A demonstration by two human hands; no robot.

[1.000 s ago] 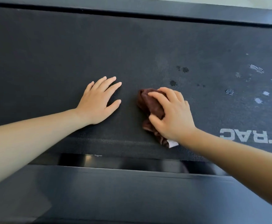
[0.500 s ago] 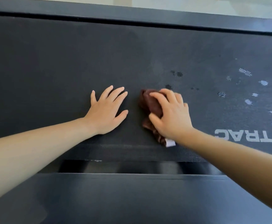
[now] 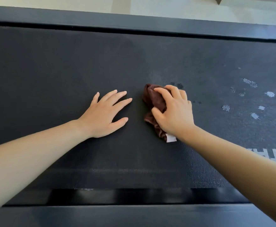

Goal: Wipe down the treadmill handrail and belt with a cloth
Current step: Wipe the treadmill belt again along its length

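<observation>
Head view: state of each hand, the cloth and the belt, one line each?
left hand: empty, flat on the belt, fingers spread.
right hand: pressing the bunched cloth down.
cloth: brown, crumpled, on the belt.
belt: dark; pale spots on the right.

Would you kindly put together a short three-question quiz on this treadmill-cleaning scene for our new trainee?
1. True or false: the left hand holds the cloth.
2. Which colour is the cloth: A brown, B white, C blue?
3. Fill in: the pale spots on the belt lie to the ____ of the right hand.

Key: 1 false, it lies flat and bare on the belt; 2 A; 3 right.
</observation>
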